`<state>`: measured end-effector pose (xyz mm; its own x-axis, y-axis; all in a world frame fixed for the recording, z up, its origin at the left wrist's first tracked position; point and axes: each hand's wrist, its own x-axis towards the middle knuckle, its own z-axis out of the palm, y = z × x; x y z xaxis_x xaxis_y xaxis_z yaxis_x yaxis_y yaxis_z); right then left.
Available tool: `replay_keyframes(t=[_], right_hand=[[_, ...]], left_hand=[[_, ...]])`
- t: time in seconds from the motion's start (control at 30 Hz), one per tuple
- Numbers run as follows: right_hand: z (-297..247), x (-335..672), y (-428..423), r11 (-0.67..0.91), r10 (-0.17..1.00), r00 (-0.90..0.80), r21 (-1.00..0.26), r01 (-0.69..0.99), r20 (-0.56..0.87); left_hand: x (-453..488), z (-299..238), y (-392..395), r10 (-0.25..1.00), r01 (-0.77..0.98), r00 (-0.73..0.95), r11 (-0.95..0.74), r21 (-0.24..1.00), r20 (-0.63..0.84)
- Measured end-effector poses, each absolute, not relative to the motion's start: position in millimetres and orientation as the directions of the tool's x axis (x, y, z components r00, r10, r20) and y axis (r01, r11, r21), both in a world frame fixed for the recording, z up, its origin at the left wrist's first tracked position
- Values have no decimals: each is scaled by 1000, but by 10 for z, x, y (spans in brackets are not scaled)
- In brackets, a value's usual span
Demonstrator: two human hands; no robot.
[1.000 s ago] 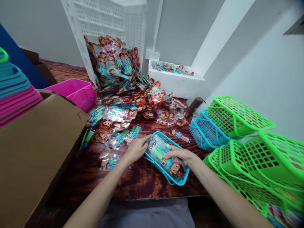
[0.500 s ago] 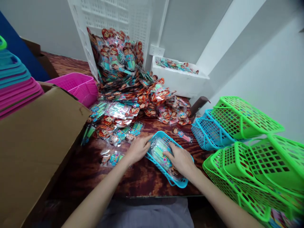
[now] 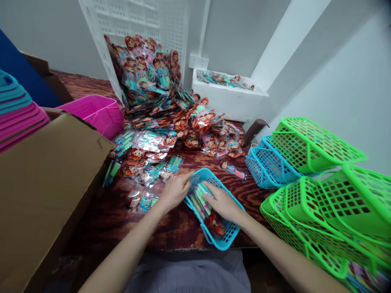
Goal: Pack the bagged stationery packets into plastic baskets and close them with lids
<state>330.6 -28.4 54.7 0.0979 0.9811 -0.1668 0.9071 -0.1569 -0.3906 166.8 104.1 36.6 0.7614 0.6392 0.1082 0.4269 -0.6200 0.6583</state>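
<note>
Pale grey wall (image 3: 238, 36), white socket (image 3: 198, 62), reddish-brown wood-grain table (image 3: 174, 230).

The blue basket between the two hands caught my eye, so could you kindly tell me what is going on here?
The left hand holds the blue basket at its rim, while the right hand reaches inside, onto the plastic-wrapped packets there; whether it grips them is hard to tell. Beyond the basket, more packets lie heaped in front of a white crate, and green baskets are stacked to the right.
</note>
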Motion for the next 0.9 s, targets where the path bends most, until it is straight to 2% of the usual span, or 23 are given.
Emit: replay_keyframes(t=[0.07,0.2,0.27,0.4,0.53,0.73,0.9], right_hand=[[512,3210,-324,-99,987,48,-358,929,-151],[467,3065,-352,-112,986,99,-94,989,-134],[519,3072,-368,-77,991,72,-42,996,-109],[756,3213,-497,106,992,-112,-112,988,-52],[851,3287,-595,250,942,-282,-180,951,-182],[611,3201,-439,223,965,-230,-71,972,-122],[549,3207,-404,208,972,-217,-102,973,-86]], left_hand=[[1658,346,1040,644,436,757,-622,650,108],[1632,348,1022,658,451,747,-606,656,94],[1619,360,1005,656,456,749,-615,644,95],[1600,391,962,645,467,756,-652,597,113],[1597,435,932,644,479,757,-660,578,108],[1595,459,981,627,482,773,-682,550,101],[1593,466,1031,643,499,760,-669,550,92]])
